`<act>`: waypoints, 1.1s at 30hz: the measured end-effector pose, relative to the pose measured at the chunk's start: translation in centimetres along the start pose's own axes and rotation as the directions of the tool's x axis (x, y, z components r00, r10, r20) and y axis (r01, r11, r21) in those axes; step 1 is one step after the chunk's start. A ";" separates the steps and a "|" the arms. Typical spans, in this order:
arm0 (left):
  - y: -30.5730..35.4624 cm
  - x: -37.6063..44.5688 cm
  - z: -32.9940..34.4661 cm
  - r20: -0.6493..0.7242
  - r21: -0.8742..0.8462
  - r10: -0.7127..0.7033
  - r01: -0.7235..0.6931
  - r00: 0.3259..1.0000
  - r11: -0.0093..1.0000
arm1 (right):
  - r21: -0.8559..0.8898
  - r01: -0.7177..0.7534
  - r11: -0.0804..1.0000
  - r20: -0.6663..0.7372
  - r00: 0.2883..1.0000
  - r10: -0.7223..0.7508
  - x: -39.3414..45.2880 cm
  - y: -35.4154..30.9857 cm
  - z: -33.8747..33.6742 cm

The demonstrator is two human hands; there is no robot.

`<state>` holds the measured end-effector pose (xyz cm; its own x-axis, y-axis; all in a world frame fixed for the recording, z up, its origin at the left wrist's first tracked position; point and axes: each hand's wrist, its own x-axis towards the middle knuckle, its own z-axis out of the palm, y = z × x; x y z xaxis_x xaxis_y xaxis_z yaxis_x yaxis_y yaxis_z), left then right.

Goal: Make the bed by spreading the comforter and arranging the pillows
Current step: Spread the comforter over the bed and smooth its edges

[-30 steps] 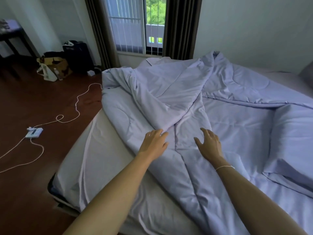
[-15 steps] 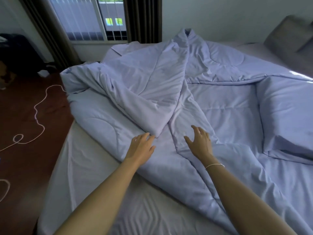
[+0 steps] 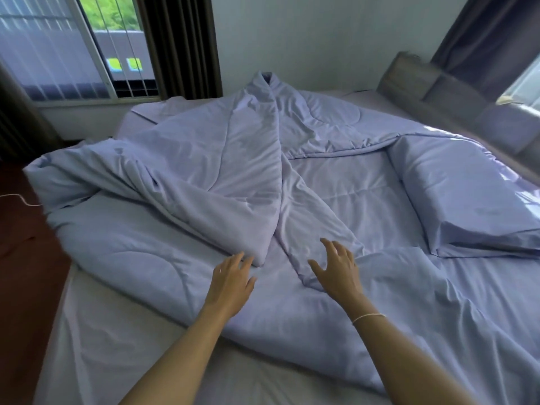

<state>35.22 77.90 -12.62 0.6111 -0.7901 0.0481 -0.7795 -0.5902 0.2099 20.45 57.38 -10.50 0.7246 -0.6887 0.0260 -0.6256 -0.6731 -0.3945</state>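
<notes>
From the head camera, a rumpled pale lilac quilted comforter (image 3: pixel 222 176) lay bunched across the bed, folded over itself in a long ridge that ran from the far edge down toward the person. A pillow in a matching lilac case (image 3: pixel 464 200) sat on the right side of the bed, resting on the comforter. The near left part of the bed showed the bare pale fitted sheet (image 3: pixel 96 340).

The left hand (image 3: pixel 230 279) reached out palm down, fingers nearly straight and loosely together, their tips at the pointed corner of the folded comforter flap; whether they touched it could not be told, and they held nothing. The right hand (image 3: pixel 339 270) lay just beside it over the neighbouring fold, fingers spread and slightly bent, grasping nothing. A thin white bracelet (image 3: pixel 368 317) circled the right wrist.

Beyond the bed stood a barred window (image 3: pixel 73 54) with dark curtains (image 3: pixel 181 45), and a grey-brown headboard (image 3: pixel 420 80) on the right. A white cable (image 3: pixel 20 198) lay on the dark red floor (image 3: pixel 23 273) at left.
</notes>
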 end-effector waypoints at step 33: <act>-4.4 1.8 3.4 -0.092 -0.199 -0.081 0.062 0.992 0.978 | -0.057 0.043 0.997 0.329 0.944 -0.022 0.1 -1.6 6.0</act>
<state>39.28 78.55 -16.80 0.6825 -0.7209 0.1203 -0.6974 -0.5931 0.4023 23.25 60.03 -15.35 0.7929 -0.5466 -0.2694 -0.6094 -0.7164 -0.3397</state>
